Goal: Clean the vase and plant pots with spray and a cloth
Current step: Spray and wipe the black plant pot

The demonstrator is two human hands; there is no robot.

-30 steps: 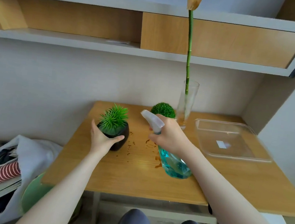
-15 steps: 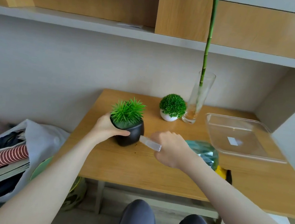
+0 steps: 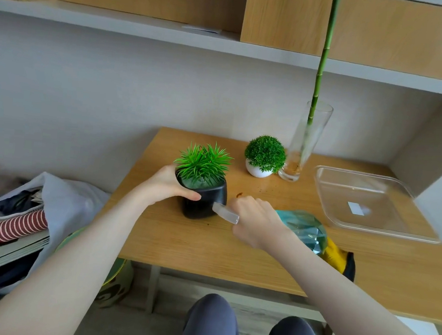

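Observation:
My left hand (image 3: 165, 187) grips the black pot (image 3: 206, 203) of the spiky green plant at its rim, on the wooden table (image 3: 181, 244). My right hand (image 3: 256, 224) holds the teal spray bottle (image 3: 304, 229) tipped sideways, its clear nozzle (image 3: 225, 213) touching the black pot's side. A yellow and black cloth (image 3: 338, 259) lies under my right forearm near the front edge. At the back stand a white pot with a round green plant (image 3: 264, 157) and a tall glass vase (image 3: 306, 145) with a bamboo stem.
A clear plastic tray (image 3: 366, 204) sits on the table's right side. Brown specks mark the tabletop near the vase. A shelf (image 3: 225, 44) runs above along the wall. Bags and clothes (image 3: 20, 219) pile up on the floor at the left.
The bottle has gone from upright to tipped sideways with its nozzle at the black pot. My left hand keeps its hold on the pot. My head has moved down and left.

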